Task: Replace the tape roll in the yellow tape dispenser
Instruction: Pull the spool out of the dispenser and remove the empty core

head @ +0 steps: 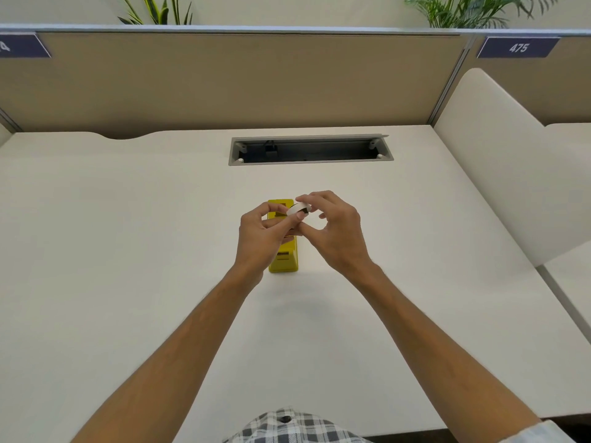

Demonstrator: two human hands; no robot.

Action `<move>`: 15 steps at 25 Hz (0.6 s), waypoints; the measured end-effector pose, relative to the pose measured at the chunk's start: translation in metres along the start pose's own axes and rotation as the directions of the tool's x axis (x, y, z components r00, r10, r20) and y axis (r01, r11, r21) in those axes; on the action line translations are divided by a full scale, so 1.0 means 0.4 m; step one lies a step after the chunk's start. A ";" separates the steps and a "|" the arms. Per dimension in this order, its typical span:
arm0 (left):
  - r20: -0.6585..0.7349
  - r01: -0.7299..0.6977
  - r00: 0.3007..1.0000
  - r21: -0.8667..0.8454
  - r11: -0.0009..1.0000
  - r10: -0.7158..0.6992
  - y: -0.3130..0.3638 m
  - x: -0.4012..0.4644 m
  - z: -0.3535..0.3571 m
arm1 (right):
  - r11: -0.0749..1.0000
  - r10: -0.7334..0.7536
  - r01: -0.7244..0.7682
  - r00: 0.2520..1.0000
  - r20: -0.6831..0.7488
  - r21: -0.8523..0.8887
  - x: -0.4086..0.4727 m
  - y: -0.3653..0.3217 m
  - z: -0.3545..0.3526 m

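A yellow tape dispenser (284,262) lies lengthwise on the white desk (128,251), partly hidden under my hands. Just above its far half I hold a small white tape roll (297,208) with a dark core. My right hand (332,231) pinches the roll from above and the right with thumb and fingers. My left hand (260,238) touches it from the left with thumb and forefinger. The dispenser's middle is covered by my fingers.
An open grey cable tray slot (310,150) is set in the desk behind the dispenser. A beige partition (224,78) closes the back. A white divider panel (499,161) stands on the right. A number plate reading 475 (518,47) hangs on the neighbouring partition.
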State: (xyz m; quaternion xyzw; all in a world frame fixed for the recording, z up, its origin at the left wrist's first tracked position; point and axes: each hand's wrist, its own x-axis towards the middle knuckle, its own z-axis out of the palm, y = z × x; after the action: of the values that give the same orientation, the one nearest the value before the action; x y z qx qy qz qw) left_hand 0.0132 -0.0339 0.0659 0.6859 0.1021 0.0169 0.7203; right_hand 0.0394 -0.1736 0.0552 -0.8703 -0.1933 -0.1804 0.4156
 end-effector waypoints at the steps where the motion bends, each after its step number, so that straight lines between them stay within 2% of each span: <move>1: 0.005 0.004 1.000 0.019 1.000 -0.004 0.002 0.001 0.001 | 1.000 -0.002 0.002 1.000 -0.002 0.000 0.002 -0.001 0.001; 6: 0.019 0.042 0.999 0.090 0.995 -0.044 0.020 0.017 -0.006 | 1.000 -0.013 0.012 0.999 0.042 0.020 0.013 0.002 0.001; 15: 0.159 0.209 0.966 -0.006 0.978 -0.206 0.021 0.042 -0.029 | 0.993 0.026 -0.039 0.992 0.122 0.110 0.027 -0.003 -0.014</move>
State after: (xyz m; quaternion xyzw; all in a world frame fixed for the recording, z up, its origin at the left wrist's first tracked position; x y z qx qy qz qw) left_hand 0.0285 -0.0193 0.0718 0.6624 0.1158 -0.1118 0.7316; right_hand 0.0474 -0.1755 0.0645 -0.8580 -0.2137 -0.1095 0.4542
